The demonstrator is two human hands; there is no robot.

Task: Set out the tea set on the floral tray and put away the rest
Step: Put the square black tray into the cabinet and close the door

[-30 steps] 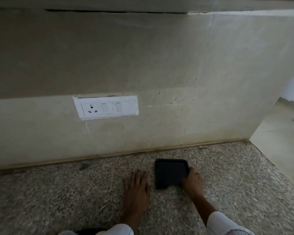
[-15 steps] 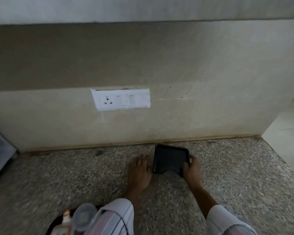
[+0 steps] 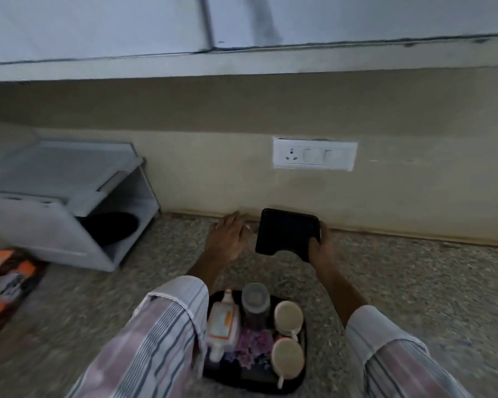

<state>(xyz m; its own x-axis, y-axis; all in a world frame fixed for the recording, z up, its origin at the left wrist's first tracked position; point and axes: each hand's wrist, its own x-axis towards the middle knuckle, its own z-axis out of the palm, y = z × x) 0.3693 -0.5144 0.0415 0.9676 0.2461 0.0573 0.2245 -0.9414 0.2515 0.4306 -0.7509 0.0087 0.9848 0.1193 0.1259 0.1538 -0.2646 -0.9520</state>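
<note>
Your right hand (image 3: 321,248) grasps the small black tray (image 3: 287,231) by its corner (tilted, near the wall), while your left hand (image 3: 229,235) rests flat beside it. The floral tray (image 3: 299,377), nearer you, is crowded; a slipping corner grip could topple its cups (image 3: 288,314).

Striped sleeve (image 3: 156,340) hides floral tray's (image 3: 296,380) left edge. Orange box (image 3: 3,285) cut off at frame's left. Jar (image 3: 256,305) contents blurred, possibly dark tea leaves.
</note>
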